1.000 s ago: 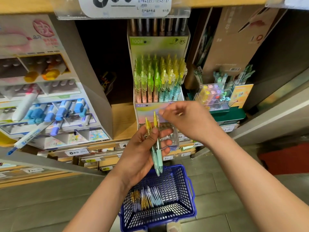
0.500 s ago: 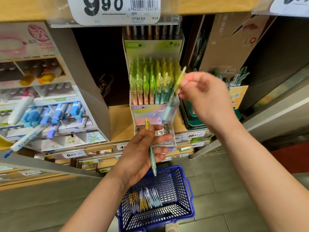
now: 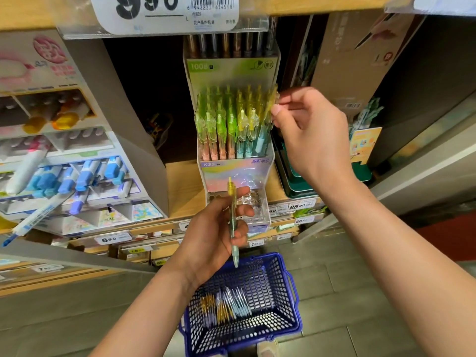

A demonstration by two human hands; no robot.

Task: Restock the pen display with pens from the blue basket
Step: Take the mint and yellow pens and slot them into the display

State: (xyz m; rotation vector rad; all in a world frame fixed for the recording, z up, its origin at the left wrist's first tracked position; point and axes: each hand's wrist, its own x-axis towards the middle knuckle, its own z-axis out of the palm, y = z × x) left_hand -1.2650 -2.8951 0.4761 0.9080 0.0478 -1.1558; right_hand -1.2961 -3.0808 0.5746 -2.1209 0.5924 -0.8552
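In the head view, the pen display stands on the shelf. It is full of green and yellow pens standing up in rows. The right hand is at the right end of the rows. Its thumb and first finger pinch the top of a yellow pen, which stands at the right edge beside the others. The other fingers are loosely curled.

The left hand is lower, in front of the display. Its thumb and fingers curl round a second pen and hold it upright by the middle.

The blue basket is down below the hands, with more pens lying in it.

I think these pens are light, thin and hard, and the smooth plastic can slip. The best place to hold one is near the top, by the clip, so the tip can slide down between the others.
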